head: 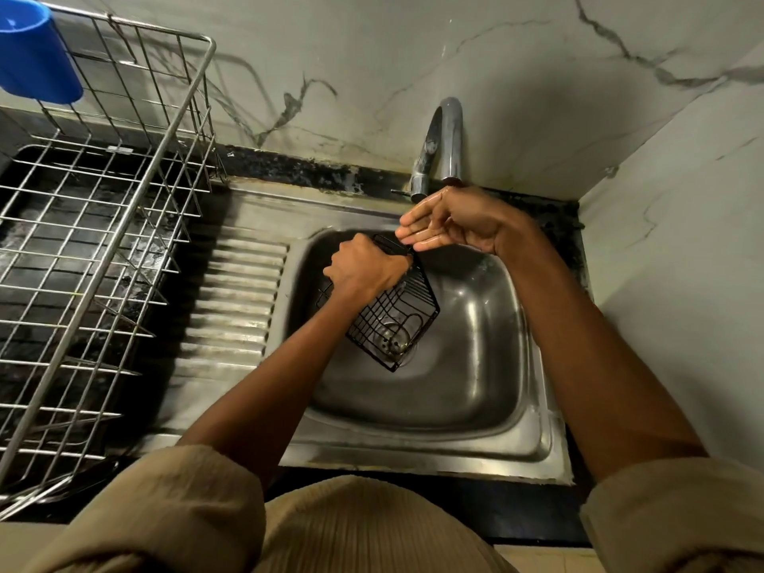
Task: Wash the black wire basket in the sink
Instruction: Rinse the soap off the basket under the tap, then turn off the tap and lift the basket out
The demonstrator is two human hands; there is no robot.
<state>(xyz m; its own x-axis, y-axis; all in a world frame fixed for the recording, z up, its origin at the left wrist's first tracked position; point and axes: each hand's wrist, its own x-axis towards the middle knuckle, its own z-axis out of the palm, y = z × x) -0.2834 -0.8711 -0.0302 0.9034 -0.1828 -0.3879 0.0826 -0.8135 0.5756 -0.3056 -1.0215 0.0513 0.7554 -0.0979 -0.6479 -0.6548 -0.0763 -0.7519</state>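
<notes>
A small black wire basket hangs tilted over the steel sink bowl, above the drain. My left hand grips its upper rim, fingers curled round the wire. My right hand hovers just above the basket's top edge, under the chrome tap, fingers straight, wet and holding nothing. I cannot make out running water.
A ribbed steel draining board lies left of the bowl. A large metal dish rack stands on the dark counter at the left, with a blue plastic cup hooked on its far corner. Marble walls close in the back and right.
</notes>
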